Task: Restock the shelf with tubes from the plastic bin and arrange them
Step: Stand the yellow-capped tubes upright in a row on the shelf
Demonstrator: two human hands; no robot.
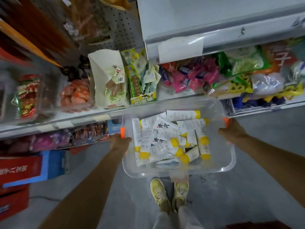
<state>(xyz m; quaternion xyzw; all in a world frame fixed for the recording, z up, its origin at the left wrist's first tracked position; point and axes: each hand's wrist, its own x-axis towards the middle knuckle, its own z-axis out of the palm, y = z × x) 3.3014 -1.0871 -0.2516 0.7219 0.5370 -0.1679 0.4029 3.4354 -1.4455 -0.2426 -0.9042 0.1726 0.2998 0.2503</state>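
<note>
Left hand, right hand grip plastic bin of tubes.

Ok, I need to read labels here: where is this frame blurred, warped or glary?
Head view: tubes in the clear plastic bin are fairly sharp; upper-left hanging goods smear into blur; shelf edge bows from the wide-angle lens; glare on the label holder.

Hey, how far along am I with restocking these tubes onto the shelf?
Barely started. Done: none of the tubes shows on the shelf; all the visible ones lie piled loose in the plastic bin. In hand: the left hand and right hand hold the bin by its sides, in front of the shelf. Left: placing every tube on the shelf and arranging them.
</note>
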